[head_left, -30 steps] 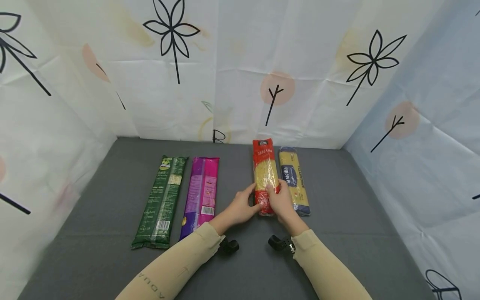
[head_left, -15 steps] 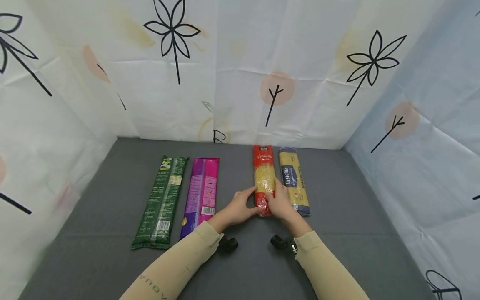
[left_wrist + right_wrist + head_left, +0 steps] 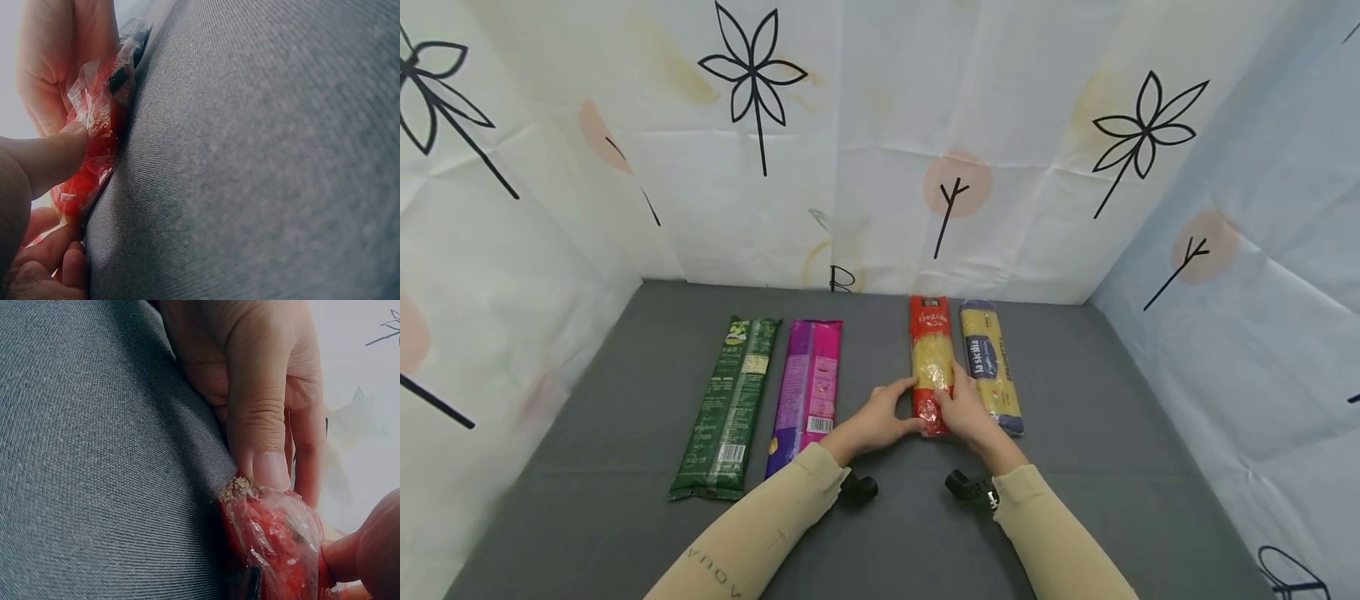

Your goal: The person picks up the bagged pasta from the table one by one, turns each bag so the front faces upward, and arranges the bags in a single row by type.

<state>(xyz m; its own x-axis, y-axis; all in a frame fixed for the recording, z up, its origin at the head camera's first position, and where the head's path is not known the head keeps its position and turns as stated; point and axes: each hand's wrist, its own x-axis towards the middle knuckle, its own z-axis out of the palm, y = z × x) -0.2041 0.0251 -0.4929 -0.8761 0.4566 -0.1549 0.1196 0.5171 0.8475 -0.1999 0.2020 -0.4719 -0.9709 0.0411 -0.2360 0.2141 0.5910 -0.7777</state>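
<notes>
A clear-wrapped packet of spaghetti, yellow in the middle with red ends, lies lengthwise on the grey table. My left hand holds its near left side, fingers along the edge and thumb at the near end. From the right, my right hand grips the same packet, its thumb over the red end. The left wrist view shows the crinkled red wrapper between both hands, close against the cloth. In the right wrist view the left thumb touches the wrapper's corner. Some fingers are hidden behind the packet.
Just right lies a yellow and blue spaghetti packet. Further left are a pink and purple packet, partly behind the left forearm, and a green packet. Patterned white cloth walls border the grey table.
The red spaghetti packet's far end has come down, and the packet now lies flat. Both hands keep hold of it, the right shifting slightly. The head view has tilted a little.
</notes>
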